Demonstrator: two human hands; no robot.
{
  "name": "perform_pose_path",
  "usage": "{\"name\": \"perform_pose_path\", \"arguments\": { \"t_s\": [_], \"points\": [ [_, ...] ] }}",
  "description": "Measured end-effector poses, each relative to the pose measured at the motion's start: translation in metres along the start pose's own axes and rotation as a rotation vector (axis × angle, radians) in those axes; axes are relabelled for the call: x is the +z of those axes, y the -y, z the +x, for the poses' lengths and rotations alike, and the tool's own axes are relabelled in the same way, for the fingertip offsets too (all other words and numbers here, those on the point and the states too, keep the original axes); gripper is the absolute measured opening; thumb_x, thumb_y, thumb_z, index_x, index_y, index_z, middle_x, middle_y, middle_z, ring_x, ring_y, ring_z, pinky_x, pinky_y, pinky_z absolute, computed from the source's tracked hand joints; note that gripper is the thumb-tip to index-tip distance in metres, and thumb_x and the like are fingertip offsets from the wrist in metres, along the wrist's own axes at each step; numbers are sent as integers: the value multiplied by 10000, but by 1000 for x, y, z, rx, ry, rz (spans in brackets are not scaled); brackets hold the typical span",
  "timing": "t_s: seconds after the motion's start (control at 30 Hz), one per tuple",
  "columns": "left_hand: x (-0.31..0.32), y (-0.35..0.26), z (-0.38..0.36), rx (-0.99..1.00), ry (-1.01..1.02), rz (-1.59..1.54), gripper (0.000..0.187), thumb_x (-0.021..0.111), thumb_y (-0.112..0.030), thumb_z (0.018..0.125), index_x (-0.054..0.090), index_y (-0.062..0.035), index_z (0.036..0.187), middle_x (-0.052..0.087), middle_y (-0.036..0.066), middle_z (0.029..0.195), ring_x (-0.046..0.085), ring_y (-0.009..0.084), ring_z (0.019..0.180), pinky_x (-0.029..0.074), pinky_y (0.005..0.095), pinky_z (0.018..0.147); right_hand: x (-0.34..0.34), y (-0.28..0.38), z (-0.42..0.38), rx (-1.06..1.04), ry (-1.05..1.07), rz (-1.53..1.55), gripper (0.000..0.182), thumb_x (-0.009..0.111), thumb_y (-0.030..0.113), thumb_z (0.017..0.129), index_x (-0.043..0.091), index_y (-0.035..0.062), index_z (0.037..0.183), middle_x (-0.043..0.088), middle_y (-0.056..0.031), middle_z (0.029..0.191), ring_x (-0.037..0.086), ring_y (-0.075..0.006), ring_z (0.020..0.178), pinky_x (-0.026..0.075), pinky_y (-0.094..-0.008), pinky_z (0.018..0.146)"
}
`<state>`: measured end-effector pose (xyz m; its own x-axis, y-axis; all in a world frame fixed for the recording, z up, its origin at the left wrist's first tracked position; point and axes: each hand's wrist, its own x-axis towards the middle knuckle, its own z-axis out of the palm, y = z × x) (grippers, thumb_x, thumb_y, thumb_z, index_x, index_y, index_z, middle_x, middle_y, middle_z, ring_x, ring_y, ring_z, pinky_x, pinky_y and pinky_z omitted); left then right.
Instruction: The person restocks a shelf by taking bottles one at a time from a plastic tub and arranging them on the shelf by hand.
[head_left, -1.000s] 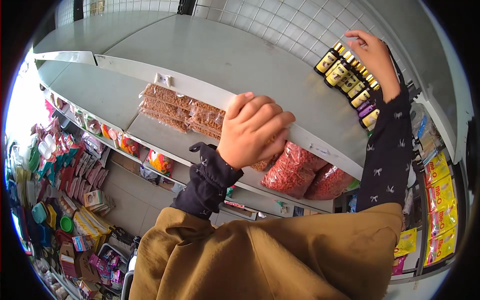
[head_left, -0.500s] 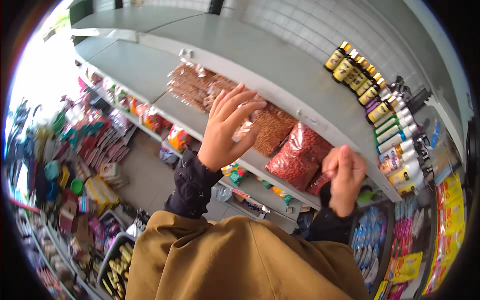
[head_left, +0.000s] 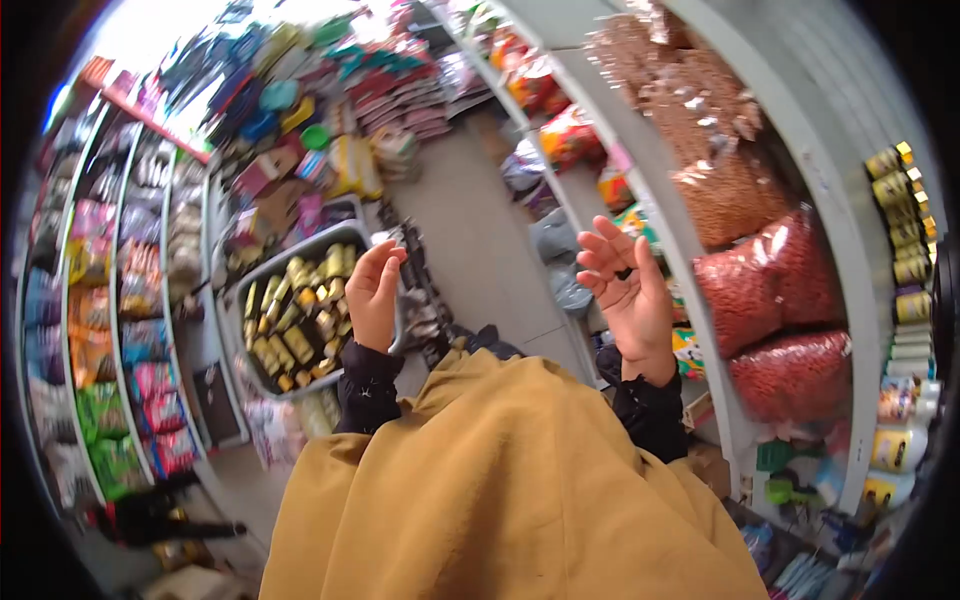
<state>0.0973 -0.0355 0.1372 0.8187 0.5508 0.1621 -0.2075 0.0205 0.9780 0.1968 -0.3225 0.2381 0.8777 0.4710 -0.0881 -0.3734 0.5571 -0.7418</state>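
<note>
My left hand point(head_left: 374, 298) is raised in front of a grey crate point(head_left: 400, 325) filled with small bottles point(head_left: 290, 345) that have dark and yellowish labels. Its fingers are loosely bent, and nothing shows in them. My right hand point(head_left: 632, 305) has its palm turned up and its fingers spread, holding nothing. It is beside the shelf unit, apart from the clear bags of red pellet-like pieces point(head_left: 765, 275) to its right. Bags of brown pieces point(head_left: 730, 190) lie farther along that same shelf.
Packaged goods point(head_left: 155, 345) fill racks at the left. Stacked packets and plastic ware point(head_left: 390, 95) cover the far floor area. Tiled floor point(head_left: 490, 235) runs between them and the shelf unit point(head_left: 660, 190). Bottles point(head_left: 905, 250) line the upper shelf at the right.
The view has swung left, toward the floor and the crate. Both hands have come away from the shelf of bags. My right hand, closed before, has opened; my left fingers have bent more.
</note>
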Motion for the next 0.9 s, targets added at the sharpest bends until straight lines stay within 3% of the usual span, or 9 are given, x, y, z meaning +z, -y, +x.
{"name": "perform_pose_path", "arguments": {
  "t_s": [0.1, 0.2, 0.37, 0.47, 0.63, 0.73, 0.77, 0.87, 0.9],
  "points": [
    [-63, 4, -35, -56, -188, 185, 260, 563, -146, 954, 600, 11, 1158, 630, 22, 957, 587, 96, 897, 459, 228, 821, 2, -40, 10, 54, 87, -126, 421, 515, 294, 976, 539, -31, 1243, 664, -73, 985, 626, -126, 839, 517, -287, 805],
    [-106, 2, -71, -121, -395, 212, 248, 563, -155, 953, 611, -2, 1142, 619, 4, 925, 572, 78, 846, 455, 212, 787, 15, -82, 23, 223, 92, -236, 257, 600, 181, 935, 615, -16, 1098, 596, 9, 744, 554, -56, 687, 482, -234, 696],
    [-159, 25, -126, -248, -657, 194, 238, 548, -172, 958, 623, -27, 1131, 618, -13, 912, 555, 58, 805, 448, 193, 756, 41, -165, 41, 372, 173, -486, 224, 596, 222, 941, 639, 5, 977, 495, 48, 612, 448, -34, 559, 420, -217, 586],
    [-170, 45, -139, -283, -674, 105, 241, 538, -178, 960, 626, -27, 1126, 618, -16, 903, 553, 54, 802, 451, 195, 757, 50, -215, 50, 464, 218, -632, 226, 604, 231, 935, 636, 8, 954, 425, 63, 575, 382, -31, 505, 386, -216, 529],
    [-161, 57, -128, -355, -621, -18, 258, 535, -189, 959, 625, -21, 1133, 617, -20, 930, 555, 53, 827, 456, 201, 758, 67, -279, 65, 637, 313, -688, 239, 612, 236, 926, 631, -2, 944, 401, 67, 554, 389, -23, 497, 381, -216, 510],
    [-163, 90, -116, -351, -565, 165, 269, 533, -182, 959, 613, -20, 1159, 603, -6, 1008, 556, 52, 862, 454, 198, 760, 74, -320, 75, 159, 438, -1088, 203, 627, 217, 883, 652, 38, 974, 500, -28, 595, 544, -138, 562, 451, -275, 554],
    [-164, 101, -111, -347, -527, 256, 276, 532, -178, 959, 607, -19, 1172, 596, 1, 1046, 556, 51, 879, 453, 197, 761, 79, -327, 80, 157, 434, -1091, 203, 627, 217, 883, 652, 38, 974, 500, -28, 595, 544, -138, 562, 451, -275, 554],
    [-161, 102, -90, -406, -486, 103, 322, 522, -204, 965, 567, -28, 1231, 558, 13, 1139, 547, 54, 927, 448, 208, 791, 95, -338, 95, -270, 613, -1263, 274, 637, 153, 826, 616, 85, 1090, 579, -113, 819, 630, -257, 737, 487, -349, 621],
    [-155, 103, -82, -433, -467, 22, 347, 517, -218, 968, 547, -33, 1260, 539, 18, 1185, 542, 55, 951, 445, 214, 806, 98, -345, 104, -272, 607, -1276, 274, 637, 153, 826, 616, 85, 1090, 579, -113, 819, 630, -257, 737, 487, -349, 621]
  ]
}}
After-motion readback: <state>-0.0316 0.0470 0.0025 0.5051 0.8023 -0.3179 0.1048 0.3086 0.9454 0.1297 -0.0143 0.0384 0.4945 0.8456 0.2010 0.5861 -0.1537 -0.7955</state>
